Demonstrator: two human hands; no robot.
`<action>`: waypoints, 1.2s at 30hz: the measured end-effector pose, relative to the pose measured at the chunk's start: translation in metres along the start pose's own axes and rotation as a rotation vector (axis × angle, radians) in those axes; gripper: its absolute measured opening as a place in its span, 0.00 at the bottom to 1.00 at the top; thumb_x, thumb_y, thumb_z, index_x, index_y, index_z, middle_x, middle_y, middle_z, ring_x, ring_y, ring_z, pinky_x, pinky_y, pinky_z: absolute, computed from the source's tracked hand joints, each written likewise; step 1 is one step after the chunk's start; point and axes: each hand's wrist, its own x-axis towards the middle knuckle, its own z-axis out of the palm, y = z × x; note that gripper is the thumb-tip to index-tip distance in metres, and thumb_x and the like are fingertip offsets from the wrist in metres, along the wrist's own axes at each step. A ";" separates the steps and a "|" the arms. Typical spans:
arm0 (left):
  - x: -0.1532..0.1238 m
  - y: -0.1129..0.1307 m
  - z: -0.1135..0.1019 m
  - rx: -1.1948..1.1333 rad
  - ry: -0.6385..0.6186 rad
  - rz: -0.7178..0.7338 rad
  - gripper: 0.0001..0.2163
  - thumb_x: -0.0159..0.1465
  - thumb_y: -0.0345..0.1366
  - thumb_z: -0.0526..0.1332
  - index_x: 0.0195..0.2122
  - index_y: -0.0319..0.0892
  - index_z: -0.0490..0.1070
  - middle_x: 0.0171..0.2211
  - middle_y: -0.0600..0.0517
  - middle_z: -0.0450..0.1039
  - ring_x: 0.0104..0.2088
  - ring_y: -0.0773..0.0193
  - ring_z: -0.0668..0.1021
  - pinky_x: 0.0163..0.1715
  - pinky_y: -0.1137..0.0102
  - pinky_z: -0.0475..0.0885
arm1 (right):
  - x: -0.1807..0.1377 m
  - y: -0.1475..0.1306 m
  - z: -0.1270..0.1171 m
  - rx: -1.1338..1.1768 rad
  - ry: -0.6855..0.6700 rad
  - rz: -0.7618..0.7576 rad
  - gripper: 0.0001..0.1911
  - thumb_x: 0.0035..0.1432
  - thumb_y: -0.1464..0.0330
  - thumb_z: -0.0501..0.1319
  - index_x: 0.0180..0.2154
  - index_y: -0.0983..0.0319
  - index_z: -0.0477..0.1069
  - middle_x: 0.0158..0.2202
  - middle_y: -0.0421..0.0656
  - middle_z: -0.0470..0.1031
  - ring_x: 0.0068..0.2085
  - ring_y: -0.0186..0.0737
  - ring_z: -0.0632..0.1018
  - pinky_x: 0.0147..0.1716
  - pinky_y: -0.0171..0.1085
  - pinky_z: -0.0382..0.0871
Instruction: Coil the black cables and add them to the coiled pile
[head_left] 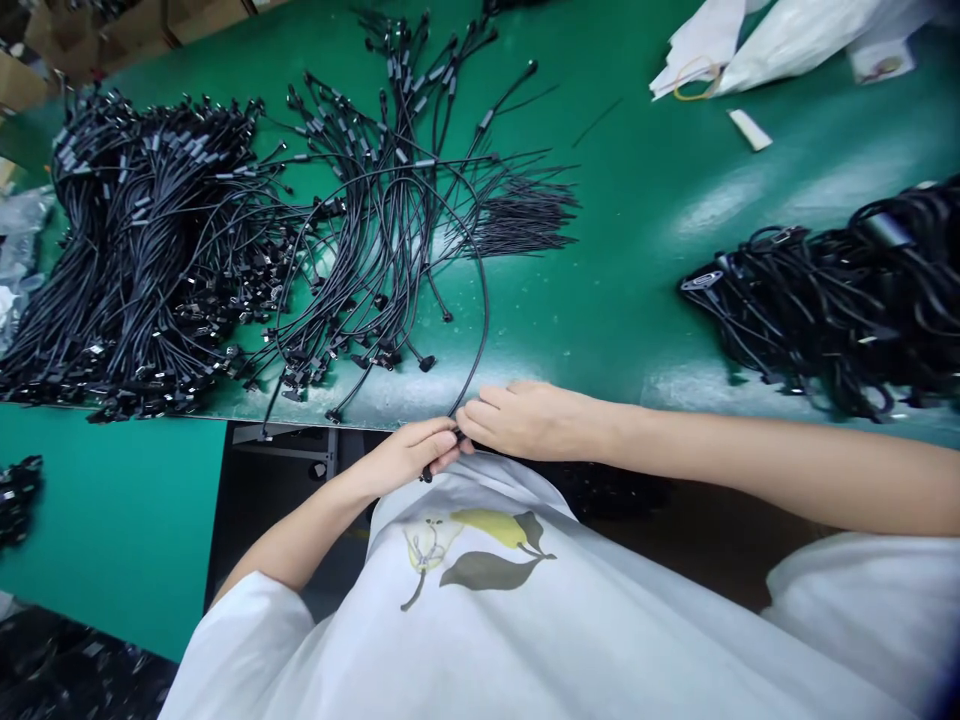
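At the table's near edge, my left hand [421, 447] is closed around a black cable [484, 310], with a small dark end sticking out below the fingers. My right hand [517, 418] meets it there, its fingers pinched on the same cable by the left thumb. From between the hands the cable arcs up and left over a loose spread of black cables [382, 230] with plugs on their ends. Just right of that spread lies a heap of thin black ties [525, 215]. What exactly sits between my fingertips is hidden.
A thick pile of black cables [142, 240] covers the left of the green table [622, 220]. Coiled black cables [832, 290] lie at the right. White plastic bags [787, 45] and a small white piece [750, 130] are at the back right; cardboard boxes [112, 30] stand back left.
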 end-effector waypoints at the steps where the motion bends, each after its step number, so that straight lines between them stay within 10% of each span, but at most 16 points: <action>1: 0.000 0.000 0.000 -0.020 -0.002 -0.010 0.18 0.67 0.49 0.54 0.38 0.37 0.70 0.23 0.57 0.59 0.24 0.69 0.62 0.26 0.71 0.58 | -0.001 0.001 -0.004 0.036 -0.028 0.007 0.12 0.67 0.73 0.49 0.35 0.62 0.70 0.30 0.43 0.71 0.30 0.37 0.67 0.21 0.38 0.44; 7: 0.000 -0.017 -0.006 -0.112 0.225 -0.033 0.17 0.64 0.50 0.59 0.31 0.38 0.69 0.18 0.59 0.56 0.20 0.72 0.59 0.23 0.73 0.53 | -0.016 0.082 -0.003 0.560 0.053 0.248 0.11 0.66 0.63 0.55 0.39 0.60 0.74 0.36 0.41 0.76 0.36 0.35 0.74 0.33 0.33 0.63; 11: 0.008 -0.008 -0.009 -0.334 0.447 0.101 0.17 0.60 0.49 0.63 0.29 0.39 0.67 0.18 0.61 0.55 0.18 0.74 0.57 0.21 0.75 0.52 | -0.025 0.176 0.022 0.194 0.355 0.876 0.15 0.67 0.62 0.53 0.40 0.63 0.74 0.41 0.48 0.75 0.42 0.40 0.72 0.43 0.38 0.64; 14: 0.013 0.007 -0.006 -0.428 0.483 0.183 0.17 0.58 0.48 0.65 0.29 0.39 0.66 0.18 0.61 0.55 0.18 0.75 0.57 0.20 0.76 0.52 | -0.023 0.204 0.042 0.037 0.302 0.982 0.17 0.67 0.63 0.51 0.37 0.66 0.73 0.44 0.53 0.72 0.43 0.43 0.69 0.45 0.42 0.63; 24: 0.019 0.011 0.000 -0.555 0.436 0.214 0.18 0.55 0.48 0.68 0.28 0.38 0.66 0.18 0.60 0.55 0.18 0.76 0.57 0.19 0.77 0.52 | -0.032 0.189 0.046 -0.135 0.103 0.976 0.15 0.64 0.68 0.51 0.43 0.68 0.73 0.46 0.57 0.71 0.45 0.51 0.69 0.43 0.46 0.62; 36: 0.017 0.002 0.006 -0.616 0.398 0.240 0.16 0.58 0.46 0.67 0.33 0.37 0.68 0.18 0.61 0.55 0.18 0.77 0.57 0.19 0.78 0.52 | -0.026 0.129 0.015 0.022 0.484 1.119 0.12 0.63 0.66 0.52 0.37 0.63 0.72 0.39 0.51 0.74 0.39 0.45 0.73 0.39 0.41 0.64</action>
